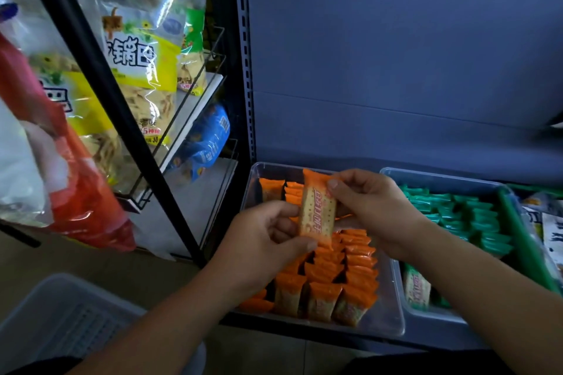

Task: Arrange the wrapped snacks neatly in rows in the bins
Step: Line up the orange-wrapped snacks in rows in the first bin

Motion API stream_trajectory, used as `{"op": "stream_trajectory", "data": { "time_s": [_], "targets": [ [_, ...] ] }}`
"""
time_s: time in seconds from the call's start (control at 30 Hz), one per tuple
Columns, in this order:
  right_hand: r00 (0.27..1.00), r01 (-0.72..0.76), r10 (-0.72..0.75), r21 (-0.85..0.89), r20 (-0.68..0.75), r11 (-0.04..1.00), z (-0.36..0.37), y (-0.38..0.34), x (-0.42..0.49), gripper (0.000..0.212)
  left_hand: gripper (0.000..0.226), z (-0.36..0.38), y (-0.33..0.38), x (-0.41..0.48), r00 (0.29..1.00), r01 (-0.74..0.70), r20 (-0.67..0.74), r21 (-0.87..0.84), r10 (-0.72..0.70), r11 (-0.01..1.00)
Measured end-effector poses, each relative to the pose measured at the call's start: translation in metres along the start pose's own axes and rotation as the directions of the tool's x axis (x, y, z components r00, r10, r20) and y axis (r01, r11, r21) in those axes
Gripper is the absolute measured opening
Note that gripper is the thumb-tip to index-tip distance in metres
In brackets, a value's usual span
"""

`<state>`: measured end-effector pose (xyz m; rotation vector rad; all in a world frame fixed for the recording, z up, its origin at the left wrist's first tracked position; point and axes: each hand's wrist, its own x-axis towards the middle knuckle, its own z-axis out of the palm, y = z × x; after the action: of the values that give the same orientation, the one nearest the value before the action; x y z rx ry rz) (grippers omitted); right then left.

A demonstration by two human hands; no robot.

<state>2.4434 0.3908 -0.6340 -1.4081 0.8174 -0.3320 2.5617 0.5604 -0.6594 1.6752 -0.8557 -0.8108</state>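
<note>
An orange-wrapped cracker snack [316,207] is held upright above a clear plastic bin [387,318]. My left hand [268,240] pinches its lower end and my right hand [371,204] pinches its upper right edge. Below, the bin holds several orange-wrapped snacks [332,277] standing in rows, with a few more at its far end [280,188]. To the right a second clear bin [426,310] holds several green-wrapped snacks [466,216] in rows.
Both bins sit on a dark shelf with a blue-grey back panel [396,54]. A black wire rack [195,106] with large snack bags [140,54] stands at the left. A grey basket [61,323] sits on the floor at lower left. More packets [548,231] lie at the far right.
</note>
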Motion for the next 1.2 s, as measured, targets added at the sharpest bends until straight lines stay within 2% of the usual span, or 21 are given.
{"op": "stream_trajectory", "data": {
  "time_s": [0.07,0.13,0.23,0.3,0.4,0.47,0.5,0.57,0.63,0.7,0.8,0.9,1.03,1.07,1.13,1.2],
  "targets": [
    [1.0,0.002,-0.002,-0.02,-0.001,1.0,0.0,0.002,0.0,0.012,0.058,-0.002,-0.001,0.001,0.998,-0.066,0.018,0.117,0.064,0.991],
    [1.0,0.02,-0.021,-0.045,-0.021,0.999,0.001,0.002,-0.001,0.011,0.065,-0.003,-0.003,0.0,0.995,-0.093,0.045,0.239,0.084,0.967],
    [0.997,0.052,-0.056,-0.077,-0.053,0.996,0.005,0.001,-0.004,0.011,0.055,-0.001,-0.005,-0.003,0.985,-0.164,0.028,0.43,0.169,0.888],
    [0.994,0.088,-0.095,-0.109,-0.059,0.99,0.01,0.002,-0.006,0.011,0.05,0.002,-0.004,-0.006,0.976,-0.188,-0.012,0.463,0.218,0.866],
    [0.989,0.131,-0.119,-0.153,0.086,0.979,0.016,0.002,-0.01,0.009,0.047,0.004,-0.001,-0.008,0.978,-0.118,-0.092,0.486,0.185,0.866],
    [0.972,0.126,-0.088,-0.168,0.216,0.978,0.013,0.003,-0.01,0.011,0.034,0.003,-0.002,-0.007,0.981,-0.093,-0.117,0.427,0.157,0.899],
    [0.97,0.121,-0.081,-0.165,0.229,0.979,0.01,0.003,-0.008,0.014,0.025,0.003,-0.003,-0.005,0.984,-0.08,-0.12,0.339,0.128,0.937],
    [0.984,0.116,-0.087,-0.183,0.156,0.976,0.003,0.005,-0.004,0.024,0.017,0.001,-0.003,-0.003,0.995,-0.044,-0.08,0.137,0.056,0.99],
    [0.987,0.087,-0.065,-0.151,0.145,0.985,-0.002,0.007,-0.001,0.031,0.02,0.001,-0.002,-0.002,0.999,-0.027,-0.027,0.055,0.029,0.998],
    [0.973,0.057,-0.03,-0.112,0.23,0.992,-0.003,0.008,-0.002,0.025,0.015,0.001,0.002,-0.003,1.0,-0.016,0.005,0.016,0.016,1.0],
    [0.962,0.096,-0.046,-0.176,0.27,0.98,-0.003,0.009,-0.002,0.018,0.011,0.0,0.006,-0.001,0.996,-0.02,-0.094,-0.077,0.013,0.997],
    [0.959,0.119,-0.054,-0.224,0.277,0.967,0.002,0.009,-0.002,0.023,0.01,-0.004,0.006,0.001,0.987,-0.051,-0.156,-0.068,0.039,0.996],
    [0.967,0.145,-0.075,-0.281,0.245,0.949,0.005,0.009,0.0,0.024,0.012,-0.008,0.001,0.004,0.995,0.006,-0.096,-0.069,-0.013,0.998],
    [0.973,0.148,-0.091,-0.272,0.212,0.951,0.005,0.009,0.001,0.02,0.017,-0.009,-0.001,0.003,0.998,0.028,-0.051,-0.07,-0.032,0.997],
    [0.986,0.123,-0.096,-0.202,0.135,0.972,0.005,0.009,0.003,0.011,0.044,-0.007,-0.01,0.002,0.997,0.065,0.033,0.01,-0.065,0.998],
    [0.994,0.08,-0.069,-0.129,0.084,0.988,0.005,0.006,0.003,0.009,0.057,-0.002,-0.017,0.001,0.998,0.042,0.049,0.121,-0.048,0.992]
  ]
}}
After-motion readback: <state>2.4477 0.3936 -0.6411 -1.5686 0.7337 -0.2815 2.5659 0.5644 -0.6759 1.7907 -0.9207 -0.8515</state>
